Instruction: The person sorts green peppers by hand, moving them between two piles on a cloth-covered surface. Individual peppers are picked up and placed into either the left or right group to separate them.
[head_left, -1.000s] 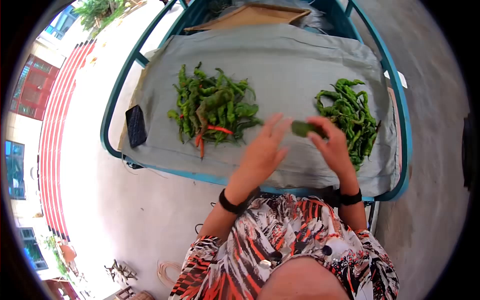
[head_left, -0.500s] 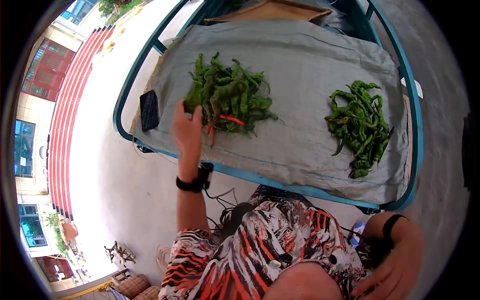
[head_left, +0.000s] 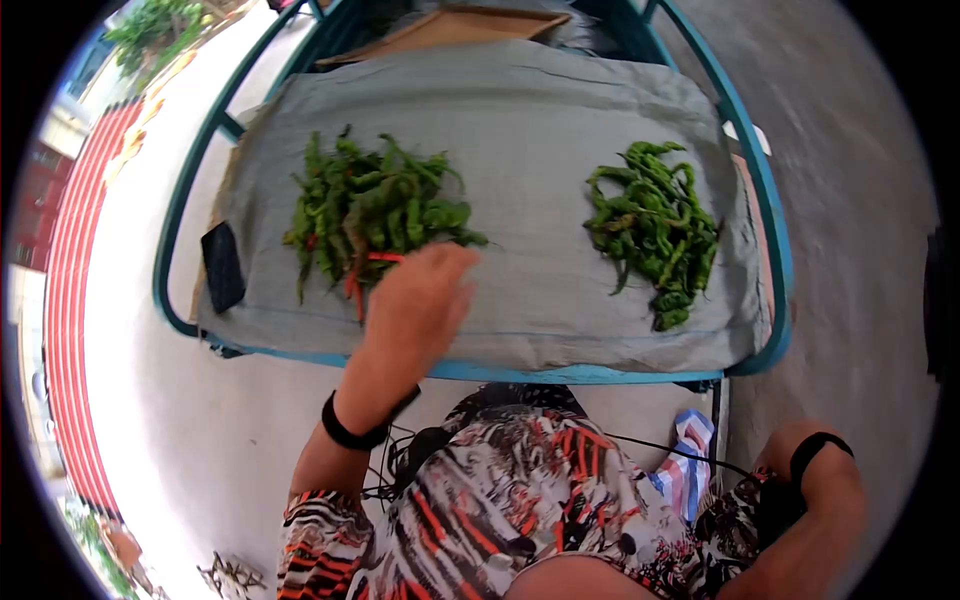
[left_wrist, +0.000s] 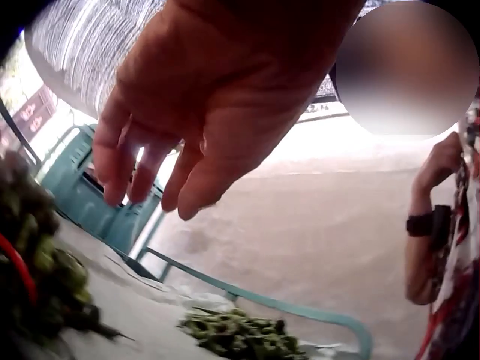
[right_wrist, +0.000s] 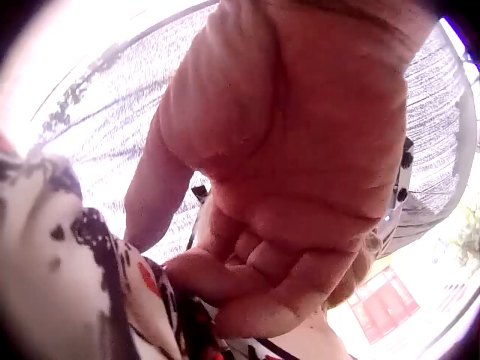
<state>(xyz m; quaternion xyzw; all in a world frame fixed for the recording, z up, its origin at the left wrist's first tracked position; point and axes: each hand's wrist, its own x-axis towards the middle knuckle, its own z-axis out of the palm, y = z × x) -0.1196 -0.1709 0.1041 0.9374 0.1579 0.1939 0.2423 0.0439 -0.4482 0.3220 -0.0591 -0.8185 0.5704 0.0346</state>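
Observation:
My left hand (head_left: 420, 300) hovers over the front of the sheet, near the right front edge of the larger pile of green peppers (head_left: 370, 205). Its fingers point down, slightly bent and apart, with nothing between them in the left wrist view. Red peppers (head_left: 386, 256) show at the front of that pile. A smaller pile of green peppers (head_left: 655, 225) lies on the right. Raised close to the patterned shirt (right_wrist: 52, 255), my right hand (right_wrist: 285, 142) has loosely curled fingers and an empty palm; in the head view only its arm shows, at lower right.
A grey woven sheet (head_left: 540, 130) covers the cart bed, bordered by teal rails (head_left: 775, 270). The black phone (head_left: 222, 266) lies at the left edge. Behind the sheet is a brown board (head_left: 460, 28). A striped bag (head_left: 687, 465) is below the cart's front edge.
The right hand held a green pepper over the sheet, then withdrew toward the body without it. My left hand went to the larger pile's left side, then moved right to its front.

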